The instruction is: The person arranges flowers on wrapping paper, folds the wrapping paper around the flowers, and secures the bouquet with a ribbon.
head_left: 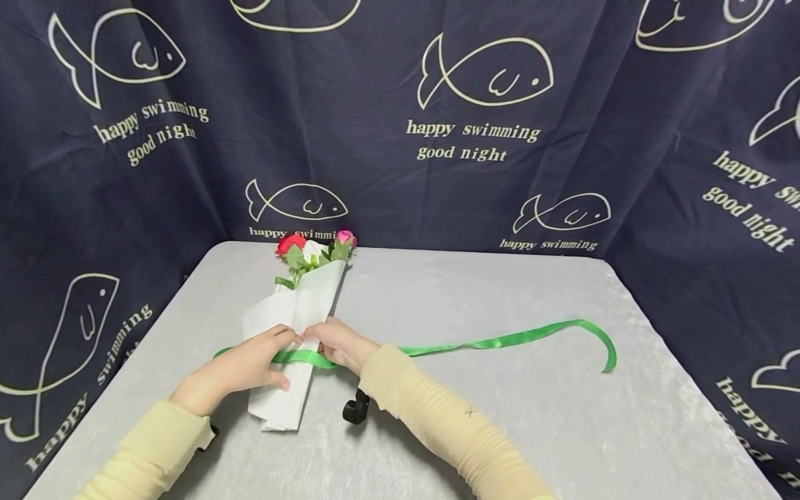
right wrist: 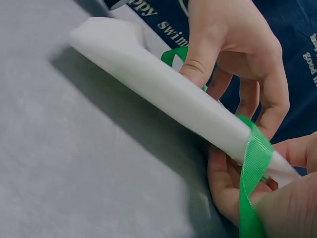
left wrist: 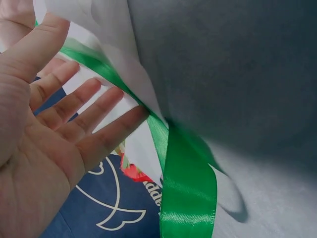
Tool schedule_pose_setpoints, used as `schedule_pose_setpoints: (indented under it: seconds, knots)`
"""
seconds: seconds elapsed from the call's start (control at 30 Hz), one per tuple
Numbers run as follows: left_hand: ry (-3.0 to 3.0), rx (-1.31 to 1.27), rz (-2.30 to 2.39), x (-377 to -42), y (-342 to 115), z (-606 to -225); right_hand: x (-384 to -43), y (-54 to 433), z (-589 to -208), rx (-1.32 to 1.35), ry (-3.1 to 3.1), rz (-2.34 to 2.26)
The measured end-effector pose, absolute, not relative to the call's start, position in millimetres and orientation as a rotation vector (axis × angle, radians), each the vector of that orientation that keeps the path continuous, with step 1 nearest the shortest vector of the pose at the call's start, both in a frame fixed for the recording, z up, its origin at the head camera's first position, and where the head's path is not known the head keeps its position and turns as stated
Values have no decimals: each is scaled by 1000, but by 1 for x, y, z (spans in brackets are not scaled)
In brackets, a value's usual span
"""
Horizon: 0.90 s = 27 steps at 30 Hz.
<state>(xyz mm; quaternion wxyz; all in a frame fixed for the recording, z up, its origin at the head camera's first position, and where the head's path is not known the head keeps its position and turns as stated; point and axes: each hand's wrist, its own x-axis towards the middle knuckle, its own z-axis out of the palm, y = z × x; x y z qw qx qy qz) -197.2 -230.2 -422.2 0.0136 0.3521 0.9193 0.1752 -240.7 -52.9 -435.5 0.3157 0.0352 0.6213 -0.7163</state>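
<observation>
A bouquet point(head_left: 315, 292) wrapped in white paper lies on the table, with a red, a white and a pink flower at its far end. A green ribbon point(head_left: 500, 342) crosses the wrap, its long tail running out to the right. My left hand point(head_left: 250, 361) rests over the paper and ribbon; its fingers point(left wrist: 106, 104) look fairly straight in the left wrist view. From the right side, my right hand point(head_left: 344, 344) grips the wrap, thumb above and fingers curled beneath the paper point(right wrist: 163, 89). Part of the ribbon under the bouquet is hidden.
The grey cloth-covered table point(head_left: 500, 417) extends right of the bouquet. Dark blue curtains point(head_left: 387, 139) with fish drawings stand behind and on both sides. A black wrist-worn piece point(head_left: 356, 408) hangs below my right wrist.
</observation>
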Motion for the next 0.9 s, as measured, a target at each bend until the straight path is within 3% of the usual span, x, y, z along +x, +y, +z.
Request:
schedule_pose_setpoints:
  seconds: [0.37, 0.63, 0.9]
  knots:
    - [2859, 1167, 495, -197, -226, -419, -238, -54, -440, -5, 1701, -1885]
    - [2887, 1189, 412, -195, -225, -418, -237, -53, -444, 107, 1917, -1812]
    - [2927, 1179, 342, -195, -226, -415, -238, -45, -443, -22, 1991, -1822]
